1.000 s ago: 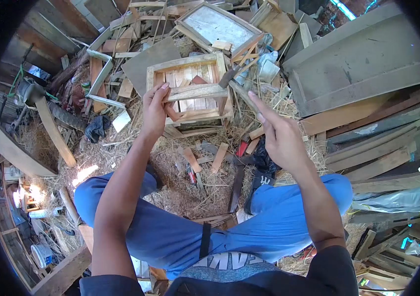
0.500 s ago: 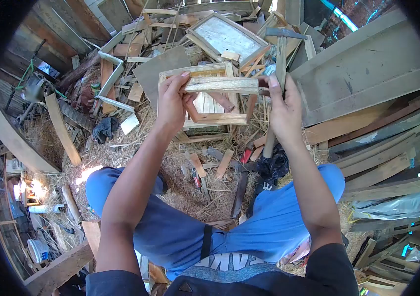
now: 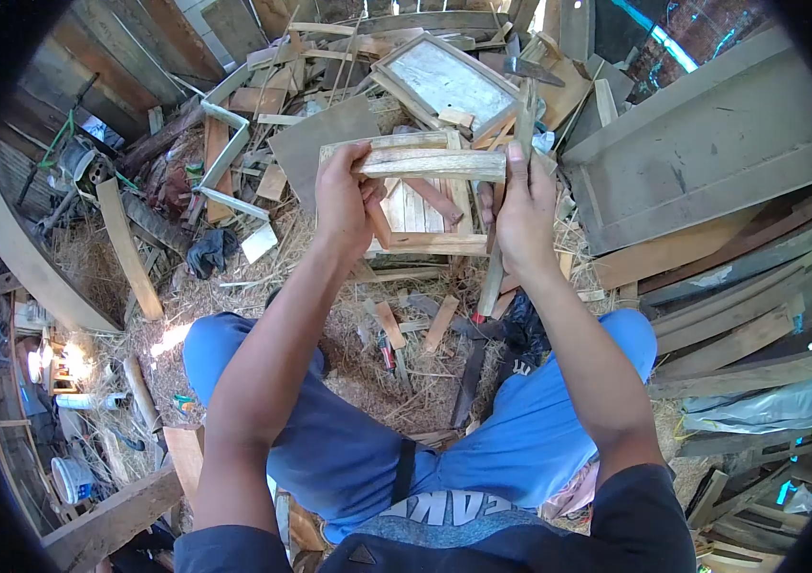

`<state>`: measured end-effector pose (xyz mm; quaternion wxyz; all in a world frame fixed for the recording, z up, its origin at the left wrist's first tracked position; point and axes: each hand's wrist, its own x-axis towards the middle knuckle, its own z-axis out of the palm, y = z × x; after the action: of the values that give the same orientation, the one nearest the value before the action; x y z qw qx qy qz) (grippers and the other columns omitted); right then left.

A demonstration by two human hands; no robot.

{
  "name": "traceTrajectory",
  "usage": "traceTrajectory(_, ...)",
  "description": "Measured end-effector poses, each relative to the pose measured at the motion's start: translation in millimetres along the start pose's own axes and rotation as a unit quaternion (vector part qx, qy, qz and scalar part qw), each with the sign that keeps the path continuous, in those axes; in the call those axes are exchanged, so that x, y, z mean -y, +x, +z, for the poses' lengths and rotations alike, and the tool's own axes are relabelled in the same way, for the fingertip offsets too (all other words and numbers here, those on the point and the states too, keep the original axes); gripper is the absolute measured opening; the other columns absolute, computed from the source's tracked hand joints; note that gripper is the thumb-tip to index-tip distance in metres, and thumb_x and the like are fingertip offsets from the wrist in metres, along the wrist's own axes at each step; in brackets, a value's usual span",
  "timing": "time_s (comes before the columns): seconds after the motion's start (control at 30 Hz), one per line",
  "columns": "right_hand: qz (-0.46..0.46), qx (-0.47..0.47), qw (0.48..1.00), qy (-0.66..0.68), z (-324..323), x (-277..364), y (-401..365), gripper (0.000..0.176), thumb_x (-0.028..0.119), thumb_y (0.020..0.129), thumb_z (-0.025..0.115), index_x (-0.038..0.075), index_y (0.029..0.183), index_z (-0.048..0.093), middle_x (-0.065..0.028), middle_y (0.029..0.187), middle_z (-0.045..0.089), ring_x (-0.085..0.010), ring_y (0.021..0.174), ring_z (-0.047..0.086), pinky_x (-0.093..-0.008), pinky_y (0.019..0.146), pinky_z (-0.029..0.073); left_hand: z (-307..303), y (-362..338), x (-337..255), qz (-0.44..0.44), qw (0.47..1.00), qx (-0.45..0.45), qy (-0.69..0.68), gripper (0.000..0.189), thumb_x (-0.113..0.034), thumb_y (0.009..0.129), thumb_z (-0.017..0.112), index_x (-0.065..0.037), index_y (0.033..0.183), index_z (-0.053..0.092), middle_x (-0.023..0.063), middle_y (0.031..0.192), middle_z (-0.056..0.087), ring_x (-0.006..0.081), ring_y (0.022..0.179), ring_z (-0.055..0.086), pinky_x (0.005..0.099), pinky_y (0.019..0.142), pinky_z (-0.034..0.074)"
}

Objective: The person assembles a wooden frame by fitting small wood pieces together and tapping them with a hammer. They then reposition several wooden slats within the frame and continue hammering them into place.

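Note:
A small rectangular wooden frame (image 3: 434,166) is held up in front of me, its rough pale top bar nearly level. My left hand (image 3: 342,196) is closed around the frame's left end. At the opposite end, my right hand (image 3: 526,205) is closed around the handle of a hammer (image 3: 494,282), with its thumb up against the handle. The right fingers also lie at the frame's right end, partly hidden. The hammer stands roughly upright, head at the top and handle end pointing down. Behind the frame, a wooden box-like piece (image 3: 463,196) with a pale panel rests on the ground.
A framed panel (image 3: 444,81) leans among scrap wood at the back. Long grey boards (image 3: 692,143) lie at the right. Wood offcuts (image 3: 439,323) and a red-and-black tool (image 3: 387,355) lie on the straw-covered ground. A curved plank (image 3: 129,248) stands at the left.
My right hand has shifted left, closer to the frame's right end. The hammer has turned in the hand, and its lower end has swung left. My left hand keeps its hold.

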<state>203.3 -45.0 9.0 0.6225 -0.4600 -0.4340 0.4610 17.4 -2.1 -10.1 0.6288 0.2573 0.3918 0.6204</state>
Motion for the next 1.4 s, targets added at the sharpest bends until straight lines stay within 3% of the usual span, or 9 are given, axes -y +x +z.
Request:
traceTrajectory(0.23, -0.003, -0.024, 0.998, 0.050, 10, -12, 0, 0.040, 0.041, 0.112, 0.043, 0.005, 0.103, 0.055, -0.0007, 0.074, 0.053, -0.0074, 0.054, 0.047, -0.0246, 0.044, 0.037, -7, 3, -3, -0.026, 0.999, -0.014, 0.017, 0.019, -0.022, 0.096, 0.058, -0.011, 0.081, 0.055, -0.0040, 0.062, 0.039, 0.0082, 0.049, 0.033, 0.0266, 0.053, 0.031)
traceTrajectory(0.6, -0.049, -0.025, 0.998, -0.022, -14, -23, 13, 0.039, 0.042, 0.112, 0.041, 0.005, 0.102, 0.052, -0.0033, 0.064, 0.050, -0.0109, 0.049, 0.045, -0.0263, 0.045, 0.037, 7, -6, -17, -0.026, 0.999, 0.019, 0.003, 0.020, -0.023, 0.096, 0.059, -0.010, 0.082, 0.057, -0.0027, 0.063, 0.045, 0.0083, 0.051, 0.035, 0.0262, 0.053, 0.032)
traceTrajectory(0.8, 0.008, -0.010, 1.000, 0.018, -17, 2, 15, 0.051, 0.049, 0.110, 0.043, 0.001, 0.097, 0.057, -0.0036, 0.065, 0.052, -0.0130, 0.056, 0.051, -0.0279, 0.051, 0.044, 22, -8, -23, 0.025, 0.997, 0.006, 0.066, 0.027, -0.028, 0.100, 0.058, -0.012, 0.079, 0.055, -0.0024, 0.064, 0.045, 0.0091, 0.054, 0.041, 0.0273, 0.054, 0.035)
traceTrajectory(0.9, 0.007, 0.004, 1.000, -0.009, -21, 2, 16, 0.056, 0.052, 0.109, 0.044, 0.001, 0.093, 0.059, -0.0041, 0.067, 0.054, -0.0133, 0.057, 0.052, -0.0284, 0.053, 0.046, 9, 3, -17, 0.102, 0.982, 0.105, 0.120, 0.027, -0.028, 0.100, 0.060, -0.012, 0.078, 0.055, -0.0021, 0.065, 0.047, 0.0095, 0.055, 0.043, 0.0283, 0.054, 0.036)
traceTrajectory(1.1, 0.041, 0.005, 0.999, -0.005, -21, 2, 12, 0.058, 0.055, 0.107, 0.045, 0.001, 0.092, 0.060, -0.0041, 0.064, 0.054, -0.0135, 0.052, 0.050, -0.0290, 0.048, 0.042, 20, -4, -17, -0.005, 0.999, 0.045, 0.003, 0.029, -0.025, 0.100, 0.059, -0.009, 0.076, 0.056, -0.0010, 0.060, 0.046, 0.0099, 0.052, 0.041, 0.0275, 0.050, 0.032)
traceTrajectory(1.17, 0.038, -0.006, 0.999, 0.015, -21, -3, 11, 0.058, 0.056, 0.107, 0.045, 0.002, 0.092, 0.059, -0.0039, 0.063, 0.053, -0.0134, 0.051, 0.049, -0.0290, 0.046, 0.041, 24, -4, -19, -0.047, 0.997, -0.029, -0.044, 0.036, -0.027, 0.102, 0.054, -0.008, 0.072, 0.054, -0.0006, 0.055, 0.042, 0.0118, 0.046, 0.039, 0.0279, 0.047, 0.031)
traceTrajectory(1.2, 0.039, -0.018, 0.999, 0.018, -20, -4, 12, 0.057, 0.057, 0.106, 0.047, 0.003, 0.091, 0.058, -0.0034, 0.062, 0.052, -0.0132, 0.050, 0.049, -0.0289, 0.045, 0.039, 20, -2, -18, -0.046, 0.998, -0.028, -0.044, 0.036, -0.027, 0.102, 0.054, -0.008, 0.072, 0.054, -0.0006, 0.055, 0.042, 0.0118, 0.046, 0.039, 0.0279, 0.047, 0.031)
traceTrajectory(1.27, 0.040, -0.027, 0.999, 0.022, -19, -7, 13, 0.056, 0.057, 0.105, 0.048, 0.004, 0.090, 0.057, -0.0030, 0.061, 0.051, -0.0129, 0.048, 0.048, -0.0289, 0.043, 0.038, 7, 2, -15, -0.031, 0.989, 0.114, -0.087, 0.044, -0.032, 0.105, 0.046, -0.008, 0.067, 0.052, 0.0009, 0.050, 0.041, 0.0146, 0.040, 0.037, 0.0294, 0.044, 0.032)
traceTrajectory(1.4, 0.045, -0.020, 0.998, 0.044, -16, -6, 7, 0.053, 0.057, 0.104, 0.052, 0.006, 0.086, 0.053, -0.0024, 0.060, 0.050, -0.0128, 0.046, 0.047, -0.0284, 0.042, 0.037, 8, 0, -23, -0.026, 0.993, 0.095, -0.064, 0.051, -0.033, 0.106, 0.039, -0.010, 0.062, 0.047, 0.0024, 0.048, 0.038, 0.0169, 0.036, 0.036, 0.0307, 0.040, 0.033)
